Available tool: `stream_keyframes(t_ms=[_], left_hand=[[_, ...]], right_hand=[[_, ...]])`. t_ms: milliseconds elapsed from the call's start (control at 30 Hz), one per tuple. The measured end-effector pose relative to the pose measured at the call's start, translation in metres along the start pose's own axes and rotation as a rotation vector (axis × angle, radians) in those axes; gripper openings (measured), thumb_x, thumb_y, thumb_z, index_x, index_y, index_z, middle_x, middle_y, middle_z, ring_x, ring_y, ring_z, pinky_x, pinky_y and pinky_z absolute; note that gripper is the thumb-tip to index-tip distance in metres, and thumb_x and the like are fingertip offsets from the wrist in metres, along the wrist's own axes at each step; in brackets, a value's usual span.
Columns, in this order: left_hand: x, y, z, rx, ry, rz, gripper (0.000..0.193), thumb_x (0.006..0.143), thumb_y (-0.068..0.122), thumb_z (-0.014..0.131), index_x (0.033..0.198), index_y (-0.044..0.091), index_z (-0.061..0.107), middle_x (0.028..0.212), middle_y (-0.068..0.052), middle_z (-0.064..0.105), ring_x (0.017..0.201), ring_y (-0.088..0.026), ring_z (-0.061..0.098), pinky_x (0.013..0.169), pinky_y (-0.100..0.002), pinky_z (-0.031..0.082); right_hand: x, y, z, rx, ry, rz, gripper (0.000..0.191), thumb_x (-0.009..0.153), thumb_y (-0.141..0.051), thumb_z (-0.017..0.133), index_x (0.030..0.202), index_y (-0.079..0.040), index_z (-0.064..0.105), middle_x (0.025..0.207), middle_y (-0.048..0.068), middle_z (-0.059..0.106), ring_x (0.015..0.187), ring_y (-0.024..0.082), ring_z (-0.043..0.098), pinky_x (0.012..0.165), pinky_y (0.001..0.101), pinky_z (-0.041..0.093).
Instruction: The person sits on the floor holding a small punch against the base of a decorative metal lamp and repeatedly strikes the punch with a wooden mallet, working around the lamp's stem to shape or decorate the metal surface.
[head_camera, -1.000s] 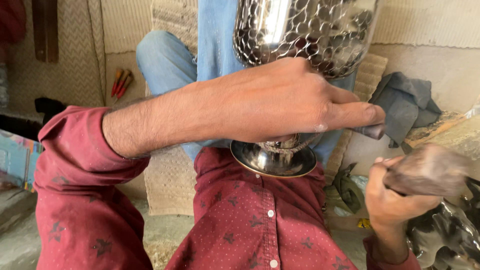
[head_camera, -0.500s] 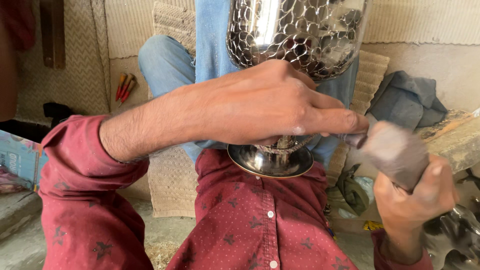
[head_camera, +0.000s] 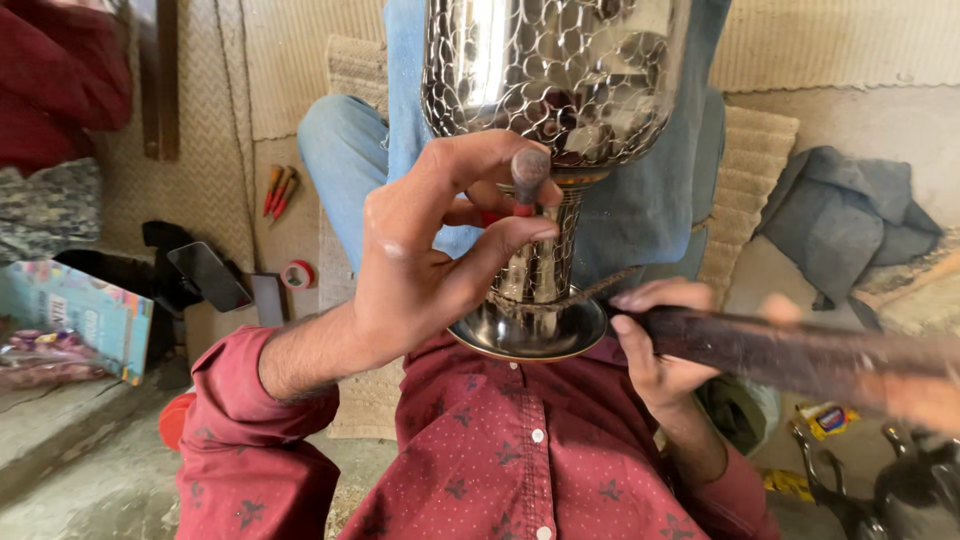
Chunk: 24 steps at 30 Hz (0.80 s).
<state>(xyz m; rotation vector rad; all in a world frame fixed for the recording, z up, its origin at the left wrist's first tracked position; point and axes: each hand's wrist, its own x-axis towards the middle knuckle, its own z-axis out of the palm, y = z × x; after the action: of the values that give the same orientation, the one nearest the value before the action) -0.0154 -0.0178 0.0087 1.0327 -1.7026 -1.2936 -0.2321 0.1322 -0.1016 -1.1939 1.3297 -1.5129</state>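
While the hammered metal vessel (head_camera: 555, 90) was propped bowl-outward against the person's chest, its round foot (head_camera: 528, 330) was seen resting on the red shirt (head_camera: 500, 460), with the narrow stem between foot and bowl. The left hand (head_camera: 430, 250) was closed, thumb and fingers pinched round a short punch-like tool (head_camera: 528, 178), which was held upright just in front of the lower bowl, near the top of the stem; whether its tip touched the metal could not be told. The right hand (head_camera: 655, 345) was wrapped round the handle of a dark hammer (head_camera: 790, 355), which lay roughly level and extended to the right, blurred toward its far end. Its near end was just beside the foot of the vessel.

Blue denim legs (head_camera: 350, 160) were noted behind the vessel, over a woven mat (head_camera: 300, 60). Small red-handled tools (head_camera: 280, 190) and a roll of red tape (head_camera: 297, 274) lay on the floor at left, near a dark phone (head_camera: 208, 276). A grey cloth (head_camera: 850, 215) was bunched at right, well apart from the hands.
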Motion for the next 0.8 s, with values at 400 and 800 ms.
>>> stream_keyframes(t_ms=[400, 800], left_hand=[[0.02, 0.001, 0.06, 0.41, -0.099, 0.018, 0.046, 0.094, -0.003, 0.08, 0.133, 0.005, 0.058, 0.112, -0.004, 0.073, 0.091, -0.012, 0.076, 0.076, -0.024, 0.062], [0.029, 0.001, 0.092, 0.421, 0.0, -0.059, 0.049, 0.096, -0.006, 0.078, 0.137, 0.0, 0.052, 0.121, -0.009, 0.075, 0.094, -0.014, 0.076, 0.08, -0.024, 0.065]], right_hand=[[0.012, 0.023, -0.109, 0.007, 0.011, 0.286, 0.07, 0.095, 0.01, 0.075, 0.15, 0.004, 0.032, 0.092, 0.011, 0.064, 0.082, 0.019, 0.069, 0.081, 0.0319, 0.061], [0.079, 0.025, -0.166, -0.287, -0.13, 0.191, 0.043, 0.095, 0.003, 0.083, 0.123, 0.009, 0.05, 0.096, 0.008, 0.066, 0.087, 0.014, 0.069, 0.084, 0.0256, 0.058]])
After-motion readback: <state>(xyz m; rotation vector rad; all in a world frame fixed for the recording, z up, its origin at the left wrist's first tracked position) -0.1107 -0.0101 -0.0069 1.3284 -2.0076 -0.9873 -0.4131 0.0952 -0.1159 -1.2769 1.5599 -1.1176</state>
